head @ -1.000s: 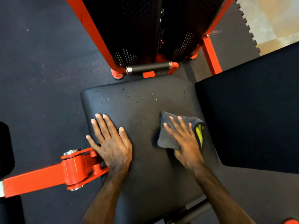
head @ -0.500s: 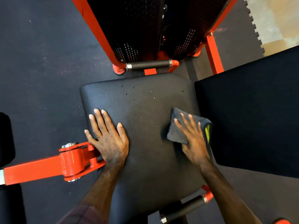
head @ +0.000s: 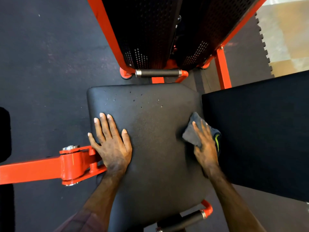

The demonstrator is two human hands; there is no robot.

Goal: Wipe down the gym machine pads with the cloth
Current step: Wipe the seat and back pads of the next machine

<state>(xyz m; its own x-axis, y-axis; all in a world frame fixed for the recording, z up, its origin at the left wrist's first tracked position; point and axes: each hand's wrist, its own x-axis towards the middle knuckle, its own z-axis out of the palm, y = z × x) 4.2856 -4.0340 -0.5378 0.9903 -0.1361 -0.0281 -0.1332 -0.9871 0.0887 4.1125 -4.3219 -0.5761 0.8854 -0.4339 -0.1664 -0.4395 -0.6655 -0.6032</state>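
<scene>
While the left hand (head: pixel 112 148) lies flat on the black seat pad (head: pixel 150 148), its fingers (head: pixel 104 124) are spread apart and straight, palm down, gripping nothing, just pressing the pad's left side. Little finger sits at the pad's left edge, just beside the orange pivot arm (head: pixel 50 168). Right hand (head: pixel 206 148) is flat too, fingers (head: pixel 198 131) extended and slightly apart, pressed on top of the grey cloth (head: pixel 190 134), not curled around it. Cloth is folded, with a yellow-green mark (head: pixel 217 139) showing at its right side, and it lies on the right edge of the seat pad, touching or just beside the second black pad (head: pixel 259 131) on the right; cannot tell which. Cloth pokes out ahead of and to the left of the fingertips. Small specks (head: pixel 133 100) dot the far part of the seat pad, well apart from both hands. Beyond the pad: black grip handle (head: pixel 158 73) on the orange frame (head: pixel 107 30), perforated black shroud (head: pixel 145 30) above it. Another black grip handle (head: pixel 185 220) shows at the near edge below the pad. Dark rubber floor (head: pixel 41 64) all round.
</scene>
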